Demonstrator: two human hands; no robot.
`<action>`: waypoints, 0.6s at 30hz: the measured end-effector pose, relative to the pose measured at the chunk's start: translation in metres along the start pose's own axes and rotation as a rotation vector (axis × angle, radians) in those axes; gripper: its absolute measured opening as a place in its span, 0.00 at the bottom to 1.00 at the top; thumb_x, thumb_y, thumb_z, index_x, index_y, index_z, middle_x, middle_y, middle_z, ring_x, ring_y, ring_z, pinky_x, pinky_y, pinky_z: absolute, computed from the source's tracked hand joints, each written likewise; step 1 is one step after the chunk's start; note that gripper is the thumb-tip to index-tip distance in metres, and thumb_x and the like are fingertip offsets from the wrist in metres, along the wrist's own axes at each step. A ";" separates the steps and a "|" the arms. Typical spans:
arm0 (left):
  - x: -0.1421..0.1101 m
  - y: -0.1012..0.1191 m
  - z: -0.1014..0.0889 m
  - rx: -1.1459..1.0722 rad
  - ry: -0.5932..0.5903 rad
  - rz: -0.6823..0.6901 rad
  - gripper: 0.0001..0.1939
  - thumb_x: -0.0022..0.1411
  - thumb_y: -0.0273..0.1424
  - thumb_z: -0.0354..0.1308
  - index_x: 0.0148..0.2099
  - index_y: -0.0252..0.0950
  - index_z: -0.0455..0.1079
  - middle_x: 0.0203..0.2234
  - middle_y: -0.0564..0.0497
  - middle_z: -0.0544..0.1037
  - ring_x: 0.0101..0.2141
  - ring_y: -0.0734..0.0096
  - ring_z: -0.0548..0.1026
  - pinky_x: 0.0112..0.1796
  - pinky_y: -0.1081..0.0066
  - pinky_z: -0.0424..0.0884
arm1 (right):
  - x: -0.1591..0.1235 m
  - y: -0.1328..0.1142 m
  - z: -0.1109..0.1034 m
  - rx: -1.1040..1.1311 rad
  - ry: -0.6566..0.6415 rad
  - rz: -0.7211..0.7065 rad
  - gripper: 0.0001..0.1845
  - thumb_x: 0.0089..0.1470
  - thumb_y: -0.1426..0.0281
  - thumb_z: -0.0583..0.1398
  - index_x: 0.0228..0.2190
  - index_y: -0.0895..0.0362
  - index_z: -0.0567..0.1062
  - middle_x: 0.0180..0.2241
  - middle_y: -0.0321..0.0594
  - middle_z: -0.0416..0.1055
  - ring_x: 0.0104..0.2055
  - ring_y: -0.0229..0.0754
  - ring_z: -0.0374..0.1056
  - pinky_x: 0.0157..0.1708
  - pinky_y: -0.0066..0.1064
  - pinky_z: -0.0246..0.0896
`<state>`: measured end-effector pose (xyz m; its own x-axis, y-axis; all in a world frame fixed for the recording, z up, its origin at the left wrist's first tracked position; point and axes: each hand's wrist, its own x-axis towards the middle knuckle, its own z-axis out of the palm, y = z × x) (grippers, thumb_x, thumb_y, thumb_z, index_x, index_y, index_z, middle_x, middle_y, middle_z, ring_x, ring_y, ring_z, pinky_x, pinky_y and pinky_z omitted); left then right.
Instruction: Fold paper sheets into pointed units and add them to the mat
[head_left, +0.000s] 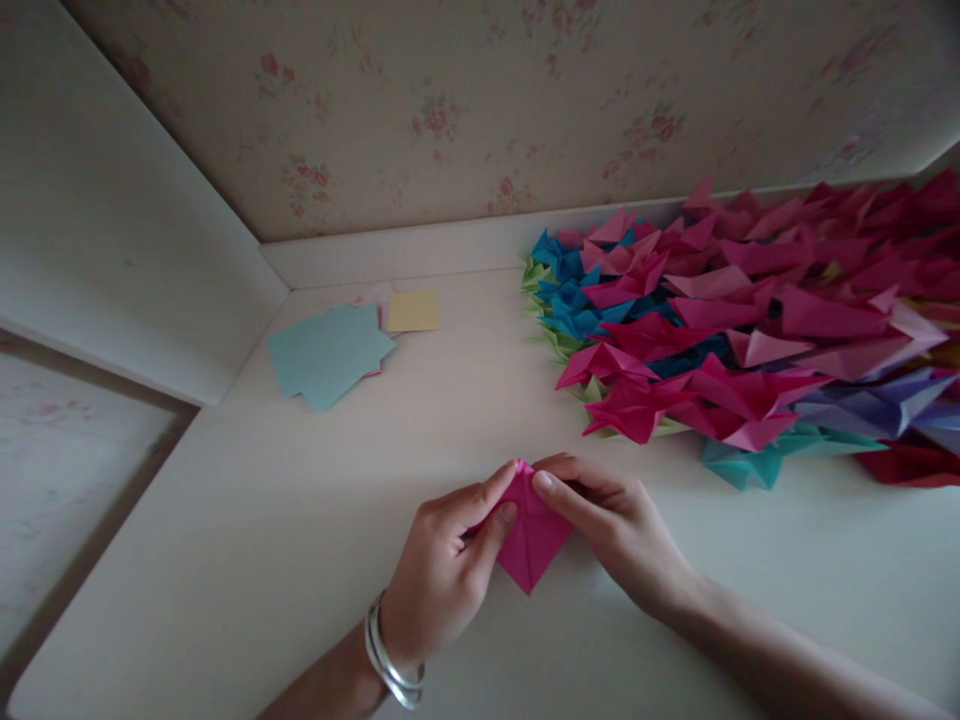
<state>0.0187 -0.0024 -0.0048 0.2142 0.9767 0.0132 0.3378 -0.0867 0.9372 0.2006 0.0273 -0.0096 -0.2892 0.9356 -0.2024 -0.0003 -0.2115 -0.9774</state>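
A pink sheet of origami paper (529, 540), folded into a diamond with a crease down its middle, is held just over the white table. My left hand (450, 565) pinches its left side, thumb on top and fingertips near the upper point. On the right edge, close to the top, my right hand (615, 525) grips the paper between thumb and fingers. The diamond's lower point faces me and shows uncovered. Parts of both side corners are hidden by my fingers.
Many folded paper pieces (720, 320) in pink, blue, green and purple are piled at the right back. Light blue paper sheets (330, 350) and a yellow square (413, 312) lie at the left back. A flowered wall (465, 120) and white panel (120, 180) border the white table (247, 560).
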 end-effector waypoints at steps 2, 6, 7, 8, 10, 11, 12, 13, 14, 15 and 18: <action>0.000 0.000 0.000 0.005 -0.007 0.009 0.20 0.70 0.30 0.55 0.62 0.38 0.69 0.51 0.45 0.80 0.45 0.66 0.80 0.47 0.73 0.75 | 0.000 0.000 0.000 0.001 -0.004 -0.003 0.14 0.58 0.59 0.62 0.30 0.56 0.79 0.30 0.37 0.75 0.34 0.41 0.68 0.34 0.28 0.63; -0.001 -0.001 0.000 0.030 0.004 0.057 0.21 0.69 0.26 0.55 0.62 0.40 0.68 0.52 0.46 0.80 0.46 0.67 0.80 0.47 0.74 0.74 | 0.000 -0.001 0.000 -0.044 -0.014 -0.031 0.15 0.60 0.59 0.61 0.30 0.56 0.79 0.31 0.39 0.75 0.35 0.43 0.69 0.35 0.30 0.63; -0.002 -0.002 0.001 0.041 0.008 0.083 0.22 0.69 0.25 0.54 0.63 0.41 0.68 0.52 0.46 0.79 0.46 0.68 0.80 0.48 0.75 0.74 | 0.000 -0.002 0.000 -0.065 -0.019 -0.047 0.16 0.60 0.59 0.60 0.29 0.56 0.79 0.31 0.39 0.74 0.35 0.43 0.69 0.35 0.31 0.63; -0.002 -0.004 0.001 0.053 0.013 0.113 0.23 0.68 0.23 0.54 0.63 0.41 0.67 0.53 0.46 0.79 0.46 0.69 0.79 0.48 0.75 0.73 | 0.000 -0.002 -0.001 -0.083 -0.022 -0.065 0.16 0.61 0.59 0.60 0.28 0.57 0.79 0.31 0.40 0.74 0.35 0.44 0.69 0.36 0.31 0.63; -0.003 -0.006 0.002 0.078 0.019 0.166 0.25 0.68 0.21 0.53 0.65 0.42 0.65 0.53 0.47 0.79 0.47 0.70 0.79 0.50 0.74 0.72 | 0.000 -0.003 -0.001 -0.101 -0.026 -0.096 0.17 0.61 0.59 0.60 0.28 0.57 0.79 0.31 0.41 0.74 0.36 0.45 0.70 0.36 0.32 0.63; -0.003 -0.007 0.003 0.087 0.019 0.179 0.26 0.67 0.20 0.53 0.65 0.42 0.64 0.52 0.47 0.80 0.47 0.70 0.79 0.51 0.74 0.72 | 0.000 -0.003 -0.001 -0.102 -0.027 -0.107 0.16 0.61 0.59 0.60 0.28 0.57 0.79 0.31 0.41 0.75 0.36 0.45 0.70 0.37 0.32 0.64; -0.004 -0.008 0.003 0.095 0.016 0.189 0.27 0.67 0.19 0.53 0.65 0.42 0.64 0.51 0.47 0.80 0.47 0.71 0.79 0.51 0.74 0.72 | -0.001 -0.003 -0.001 -0.101 -0.027 -0.115 0.16 0.61 0.60 0.60 0.28 0.57 0.79 0.31 0.41 0.75 0.36 0.45 0.71 0.37 0.32 0.64; -0.004 -0.009 0.003 0.100 0.012 0.197 0.27 0.67 0.19 0.52 0.66 0.42 0.64 0.51 0.47 0.80 0.46 0.71 0.79 0.51 0.74 0.72 | -0.001 -0.002 -0.002 -0.099 -0.028 -0.122 0.16 0.61 0.60 0.60 0.29 0.57 0.79 0.32 0.41 0.75 0.37 0.45 0.71 0.37 0.32 0.64; -0.005 -0.009 0.004 0.104 0.010 0.202 0.27 0.67 0.19 0.52 0.66 0.42 0.63 0.50 0.47 0.81 0.46 0.71 0.79 0.51 0.74 0.72 | -0.001 -0.002 -0.001 -0.099 -0.030 -0.127 0.15 0.61 0.60 0.60 0.29 0.57 0.79 0.32 0.42 0.76 0.37 0.45 0.71 0.37 0.32 0.64; -0.005 -0.009 0.004 0.107 0.009 0.211 0.27 0.67 0.19 0.52 0.66 0.42 0.63 0.49 0.47 0.81 0.45 0.71 0.79 0.50 0.74 0.73 | -0.001 -0.002 -0.001 -0.102 -0.030 -0.130 0.15 0.61 0.61 0.60 0.29 0.57 0.79 0.32 0.42 0.76 0.37 0.45 0.71 0.37 0.32 0.64; -0.004 -0.007 0.004 0.121 0.013 0.228 0.27 0.67 0.19 0.53 0.65 0.41 0.64 0.50 0.46 0.81 0.45 0.71 0.80 0.51 0.74 0.73 | 0.000 0.000 -0.001 -0.117 -0.020 -0.142 0.15 0.62 0.61 0.60 0.29 0.57 0.79 0.32 0.42 0.76 0.36 0.44 0.72 0.37 0.32 0.64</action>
<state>0.0189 -0.0068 -0.0130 0.2853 0.9318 0.2245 0.3893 -0.3267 0.8612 0.2012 0.0275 -0.0095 -0.3127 0.9478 -0.0622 0.0683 -0.0429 -0.9967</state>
